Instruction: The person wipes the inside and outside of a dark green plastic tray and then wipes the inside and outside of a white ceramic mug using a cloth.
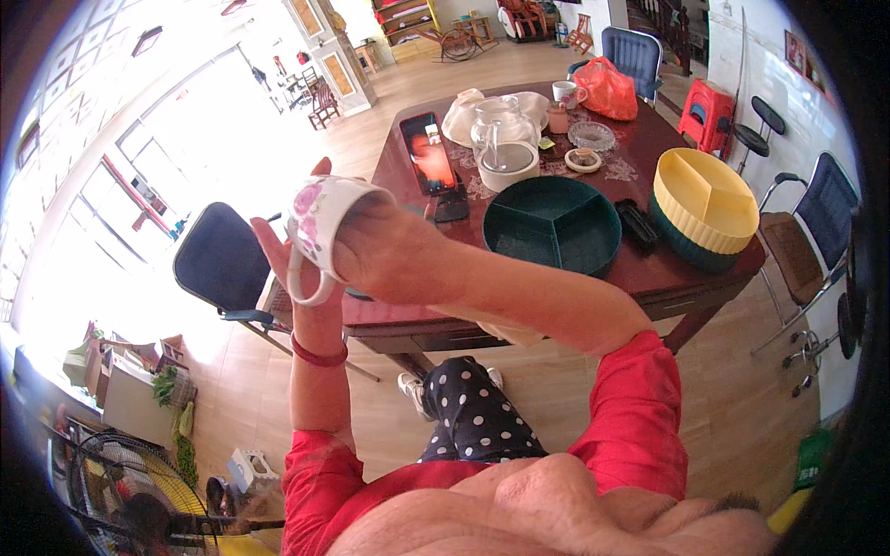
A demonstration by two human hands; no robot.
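Note:
A white mug (315,218) with pink roses is tilted in the air at the table's near left corner. My left hand (275,255) grips it from outside, fingers spread around its far side. Inside the mug's mouth is my right hand (385,250), its fingers hidden by the wall. Whether those fingers hold anything does not show. Below my right forearm, a bit of pale cloth (514,332) shows at the table's edge; I cannot tell what it hangs from. Just beyond the mug, a lit phone (429,153) leans on a stand.
On the dark red table (445,264) are a green divided tray (552,222), a yellow divided tray (706,190) on a green one, a glass jug (505,130), a glass ashtray (591,136) and a red plastic bag (607,90). A blue-backed chair (227,255) stands left.

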